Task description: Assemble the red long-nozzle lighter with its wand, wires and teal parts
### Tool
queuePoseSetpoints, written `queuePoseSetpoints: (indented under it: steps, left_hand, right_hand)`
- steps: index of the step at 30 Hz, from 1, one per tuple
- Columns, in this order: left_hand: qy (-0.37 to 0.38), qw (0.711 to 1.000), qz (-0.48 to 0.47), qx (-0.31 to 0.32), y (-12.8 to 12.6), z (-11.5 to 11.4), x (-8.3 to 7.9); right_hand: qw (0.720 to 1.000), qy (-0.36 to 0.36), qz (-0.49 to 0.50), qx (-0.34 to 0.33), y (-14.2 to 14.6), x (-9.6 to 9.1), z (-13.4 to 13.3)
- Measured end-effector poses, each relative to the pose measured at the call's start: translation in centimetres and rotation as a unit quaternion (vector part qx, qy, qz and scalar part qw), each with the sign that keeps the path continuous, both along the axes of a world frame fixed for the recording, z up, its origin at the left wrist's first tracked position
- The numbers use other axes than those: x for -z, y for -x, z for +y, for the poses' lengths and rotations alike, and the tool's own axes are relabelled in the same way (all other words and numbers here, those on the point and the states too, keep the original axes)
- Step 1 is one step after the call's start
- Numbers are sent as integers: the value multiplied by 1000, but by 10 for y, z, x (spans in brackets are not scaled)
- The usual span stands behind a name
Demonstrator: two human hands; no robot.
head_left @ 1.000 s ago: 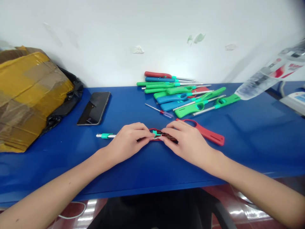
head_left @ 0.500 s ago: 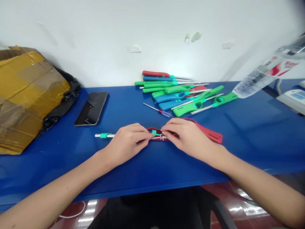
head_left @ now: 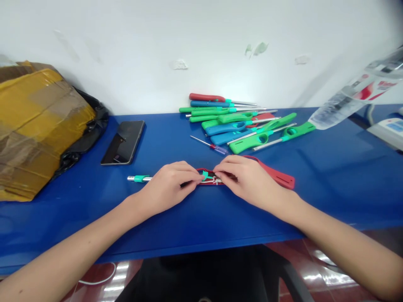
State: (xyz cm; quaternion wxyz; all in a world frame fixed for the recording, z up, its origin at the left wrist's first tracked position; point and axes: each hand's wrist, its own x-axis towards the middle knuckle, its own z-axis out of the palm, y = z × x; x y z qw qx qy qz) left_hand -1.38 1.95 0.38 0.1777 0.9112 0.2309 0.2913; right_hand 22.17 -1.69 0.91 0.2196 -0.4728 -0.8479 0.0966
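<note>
- Red lighter body [head_left: 210,184] lies open-side up on the blue table [head_left: 201,222], near the middle, just under the fingertips of both hands.
- Box wrapped in yellow tape [head_left: 40,121] sits at the left end, black plastic bag [head_left: 77,153] along its right side.
- Pile of lighters [head_left: 225,128], green, blue and red, lies at the back by the wall, crossing each other.
- Clear bottle [head_left: 343,100], red and white label, is at back right, beside the end of a green lighter.
- Left hand [head_left: 170,182]: thumb and index tips drawn together on the green trigger, palm over the rod line.
- Right hand [head_left: 244,176]: thumb and index tips close together over the shell; they hide the spot, so can't tell if they grip anything.
- Phone [head_left: 123,143] lies screen up, left of centre.
- Red cover half [head_left: 280,178] lies partly behind the right hand.
- Screwdriver [head_left: 219,149], purple handle, lies between pile and hands.
- Metal rod [head_left: 147,179] with green sleeve [head_left: 139,178] sticks out past the left hand.
- Green trigger [head_left: 204,175] shows between the hands.
- White wire [head_left: 215,180] curls over the shell, just right of the trigger.
</note>
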Motion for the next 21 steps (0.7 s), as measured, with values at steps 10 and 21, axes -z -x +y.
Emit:
queuePoseSetpoints:
  steps: [10,21]
  left_hand:
    - [36,997,73,-14,8,6,-12]
    - [111,992,16,-50,6,4,-10]
  right_hand:
    - [1000,2,-10,-2,0,-1,0]
    - [1000,-16,-10,-1,-1,-2,0]
